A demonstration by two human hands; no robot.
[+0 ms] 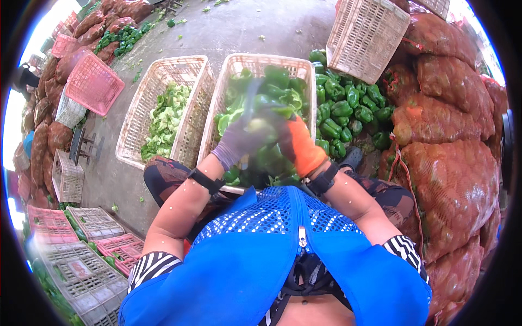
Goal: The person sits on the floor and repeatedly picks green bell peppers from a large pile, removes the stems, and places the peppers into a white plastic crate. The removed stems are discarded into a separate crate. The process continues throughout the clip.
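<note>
We find the gloved left hand and right hand over green peppers in a pale crate; through blur, we cannot tell how far their fingers close, nor on what. We judge the peppers light, firm, slick and bruisable, best cupped round the shoulders; scraps dot the grey floor, mesh sacks flanking it.

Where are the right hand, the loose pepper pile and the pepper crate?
Right hand [302,145]: head view, middle of the hand.
Pepper pile [342,109]: head view, near its middle.
Pepper crate [263,59]: head view, far rim.
</note>
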